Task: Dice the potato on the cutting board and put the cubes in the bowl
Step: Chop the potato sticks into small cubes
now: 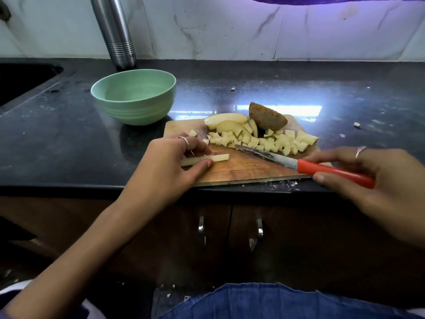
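A wooden cutting board (241,169) lies at the counter's front edge. On its near left, my left hand (170,160) pinches a pale potato strip (219,157) lying flat. My right hand (368,178) grips the red handle of a knife (271,157); its blade points left, tip just before a pile of potato cubes (273,141). Behind the cubes lie several potato slices (226,122) and an unpeeled brown potato piece (268,117). A pale green bowl (135,109) stands just beyond the board's far left corner and looks empty.
A steel bottle (117,35) stands behind the bowl against the tiled wall. A dark sink (20,79) is sunk into the counter at the far left. Stray potato bits (356,124) lie on the black counter (345,97) at the right. Cabinet doors with metal handles (258,231) are below.
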`<state>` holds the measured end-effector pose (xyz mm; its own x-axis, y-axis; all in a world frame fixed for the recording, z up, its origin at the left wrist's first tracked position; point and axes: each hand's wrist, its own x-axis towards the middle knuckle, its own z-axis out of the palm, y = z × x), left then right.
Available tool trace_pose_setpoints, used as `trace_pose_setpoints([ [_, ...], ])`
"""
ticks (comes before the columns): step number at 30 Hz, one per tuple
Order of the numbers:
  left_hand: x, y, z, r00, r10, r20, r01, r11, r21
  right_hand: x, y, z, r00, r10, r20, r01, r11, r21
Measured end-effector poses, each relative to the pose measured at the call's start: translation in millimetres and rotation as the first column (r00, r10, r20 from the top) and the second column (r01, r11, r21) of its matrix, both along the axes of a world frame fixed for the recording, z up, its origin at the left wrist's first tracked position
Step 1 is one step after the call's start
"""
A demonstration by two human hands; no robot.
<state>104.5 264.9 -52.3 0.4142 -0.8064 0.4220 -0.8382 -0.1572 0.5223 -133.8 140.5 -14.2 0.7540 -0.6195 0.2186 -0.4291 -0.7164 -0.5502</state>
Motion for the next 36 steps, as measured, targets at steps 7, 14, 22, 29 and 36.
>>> trace_pose_setpoints([
  [7,-10.0,-4.5,-1.6,1.000,0.020,0.018,-0.020,1.000,-0.016,17.3,48.6,-31.6,0.986,-0.079,0.150,0.113,0.966,-0.231],
  [14,-13.9,-6.5,-1.6,0.999,0.039,-0.022,-0.039,0.999,-0.016,24.0,67.0,-40.3,0.980,-0.085,0.179,0.131,0.956,-0.264],
  [22,-14.0,-7.5,-4.3,0.997,0.059,-0.048,-0.060,0.998,-0.030,21.4,68.3,-38.5,0.975,-0.079,0.210,0.140,0.946,-0.294],
  [29,-14.9,-7.4,-6.3,0.997,0.064,-0.052,-0.067,0.996,-0.057,22.5,75.2,-29.8,0.986,-0.149,0.070,0.165,0.923,-0.347],
  [36,-14.8,-6.7,-3.7,0.998,0.028,-0.059,-0.031,0.998,-0.060,32.8,78.1,-24.6,0.979,-0.201,-0.035,0.155,0.846,-0.510],
])
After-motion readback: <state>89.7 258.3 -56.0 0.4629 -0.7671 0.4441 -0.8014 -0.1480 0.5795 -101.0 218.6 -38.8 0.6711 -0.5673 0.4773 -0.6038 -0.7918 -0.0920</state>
